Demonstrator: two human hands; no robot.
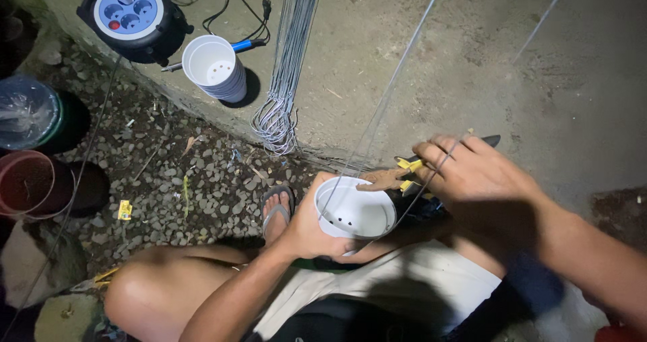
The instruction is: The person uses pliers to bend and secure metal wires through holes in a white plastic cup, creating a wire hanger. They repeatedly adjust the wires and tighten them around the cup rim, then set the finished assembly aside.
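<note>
My left hand (pixel 311 229) grips a small white plastic pot (pixel 356 209) with holes in its bottom, held over my lap. My right hand (pixel 472 170) reaches in from the right and holds pliers (pixel 397 175) with yellow handles at the pot's rim. Thin metal wires (pixel 394 86) run up from the pot toward the top of the view, one passing between the fingers of my right hand. My bare knee (pixel 145 288) and a sandalled foot (pixel 276 207) show below.
A stack of white pots (pixel 217 66) stands on the concrete slab (pixel 472 59). Beside it lie a bundle of hooked wires (pixel 286 79) and a black cable reel with blue sockets (pixel 131 18). Gravel (pixel 182 173) covers the ground at left, with pots and a plastic container (pixel 27 113).
</note>
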